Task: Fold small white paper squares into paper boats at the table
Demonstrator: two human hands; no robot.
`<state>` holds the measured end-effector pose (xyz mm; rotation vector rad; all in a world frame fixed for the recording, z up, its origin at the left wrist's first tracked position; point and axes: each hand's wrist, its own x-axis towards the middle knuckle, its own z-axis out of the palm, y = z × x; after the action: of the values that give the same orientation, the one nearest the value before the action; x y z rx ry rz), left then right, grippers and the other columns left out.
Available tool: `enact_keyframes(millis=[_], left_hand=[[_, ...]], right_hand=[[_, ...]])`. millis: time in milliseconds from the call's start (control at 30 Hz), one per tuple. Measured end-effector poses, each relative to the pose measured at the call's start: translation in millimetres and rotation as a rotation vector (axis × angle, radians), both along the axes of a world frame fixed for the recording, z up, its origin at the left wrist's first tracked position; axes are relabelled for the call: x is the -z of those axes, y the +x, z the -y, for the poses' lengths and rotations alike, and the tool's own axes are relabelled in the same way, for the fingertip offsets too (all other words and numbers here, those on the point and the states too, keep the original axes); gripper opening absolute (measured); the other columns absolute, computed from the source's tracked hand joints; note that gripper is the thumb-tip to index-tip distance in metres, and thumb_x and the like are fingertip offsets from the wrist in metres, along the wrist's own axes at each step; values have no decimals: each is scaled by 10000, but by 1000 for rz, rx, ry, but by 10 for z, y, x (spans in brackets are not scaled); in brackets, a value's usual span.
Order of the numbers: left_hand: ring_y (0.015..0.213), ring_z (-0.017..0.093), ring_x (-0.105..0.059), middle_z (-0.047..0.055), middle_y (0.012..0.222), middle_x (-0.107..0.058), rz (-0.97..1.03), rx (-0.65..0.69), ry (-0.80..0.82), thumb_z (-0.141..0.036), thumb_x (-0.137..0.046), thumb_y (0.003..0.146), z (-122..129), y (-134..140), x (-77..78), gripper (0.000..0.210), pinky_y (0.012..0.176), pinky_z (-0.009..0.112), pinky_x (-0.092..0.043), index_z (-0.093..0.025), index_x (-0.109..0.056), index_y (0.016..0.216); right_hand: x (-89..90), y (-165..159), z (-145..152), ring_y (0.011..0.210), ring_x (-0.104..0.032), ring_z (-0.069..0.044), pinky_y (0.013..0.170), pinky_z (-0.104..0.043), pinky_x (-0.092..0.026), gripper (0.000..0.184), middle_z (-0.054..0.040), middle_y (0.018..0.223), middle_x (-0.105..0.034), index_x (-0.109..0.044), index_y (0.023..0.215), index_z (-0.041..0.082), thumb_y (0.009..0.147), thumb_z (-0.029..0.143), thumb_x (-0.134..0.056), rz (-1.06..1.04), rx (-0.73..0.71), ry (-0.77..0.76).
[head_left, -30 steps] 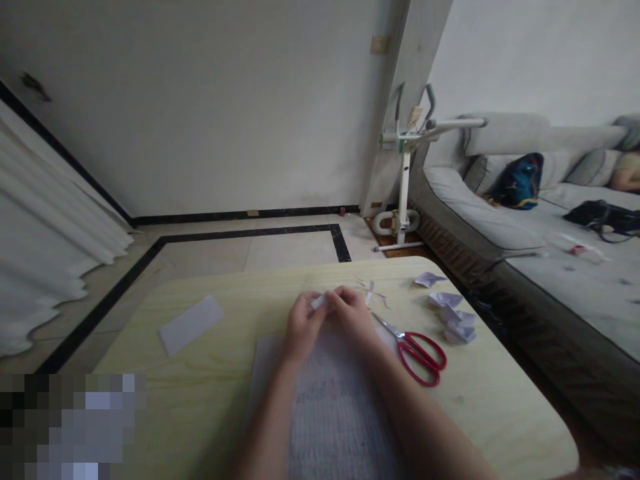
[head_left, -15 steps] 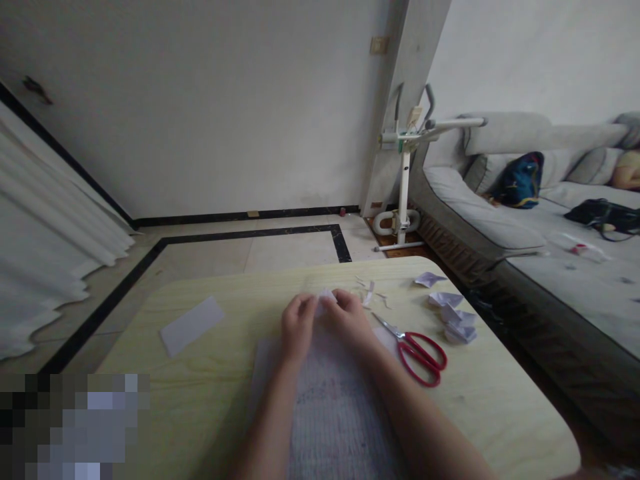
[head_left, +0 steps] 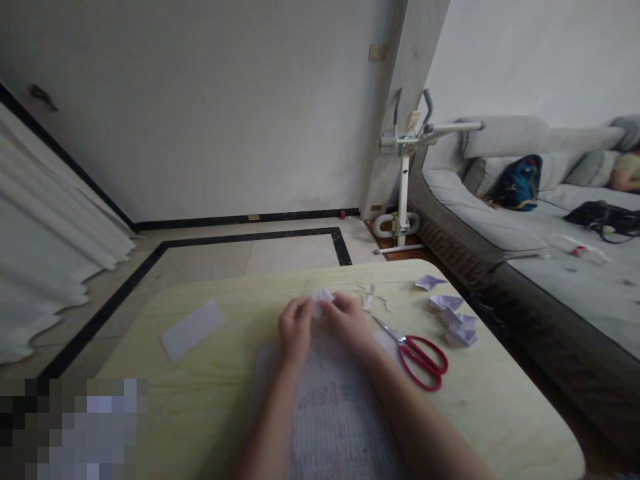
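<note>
A small piece of folded white paper is pinched between my two hands, above the far end of a written-on paper sheet. My left hand grips its left side with curled fingers. On its right side, the thumb and fingers of my right hand are closed on it. My fingers cover part of the folds. Red-handled scissors lie to the right of my right forearm, blades pointing to the far left. Thin paper scraps are scattered just beyond my right hand.
Several folded paper pieces lie along the right side of the wooden table. A blank paper rectangle rests on the left. Beyond the table are white exercise equipment and a grey sofa, where a person's arm shows.
Both hands stay close together on the folded paper, which now shows a pointed top edge a little more above the fingers. The view has tilted slightly; the other things lie as before.
</note>
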<state>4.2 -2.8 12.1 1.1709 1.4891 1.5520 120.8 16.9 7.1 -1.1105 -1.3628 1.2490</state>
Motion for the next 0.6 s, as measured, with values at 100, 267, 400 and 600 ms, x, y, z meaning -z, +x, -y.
enact_keyframes(millis=[100, 267, 400, 600], left_hand=[[600, 126, -521, -9, 640, -584, 9, -17, -2, -332, -595, 738, -1, 3, 14, 187, 555, 209, -403, -155, -597, 677], [629, 131, -531, -16, 631, -572, -14, 72, -7, -338, -583, 754, 7, 16, 42, 198, 582, 208, -410, -157, -593, 672], [659, 139, -546, -6, 663, -594, 1, 70, -20, -357, -581, 757, -2, 3, 65, 210, 600, 214, -417, -157, -604, 698], [666, 150, -564, 10, 691, -622, 56, 11, -19, -356, -593, 733, -21, -7, 84, 206, 591, 227, -426, -154, -629, 712]], right_hand=[[5, -11, 0, 559, -435, -106, 505, -211, -324, 223, 24, 600, -500, -538, 656, 161, 776, 349, -547, -1, -10, 2], [7, -23, -7, 566, -406, -105, 522, -215, -321, 210, 42, 581, -433, -471, 631, 176, 784, 313, -518, -6, 84, 27], [-5, -50, 3, 584, -411, -114, 543, -228, -322, 226, 41, 589, -424, -461, 638, 180, 806, 326, -494, 66, 108, 83], [-3, -64, 32, 588, -401, -121, 546, -241, -303, 255, 39, 589, -414, -406, 622, 193, 835, 322, -458, 196, 114, 181]])
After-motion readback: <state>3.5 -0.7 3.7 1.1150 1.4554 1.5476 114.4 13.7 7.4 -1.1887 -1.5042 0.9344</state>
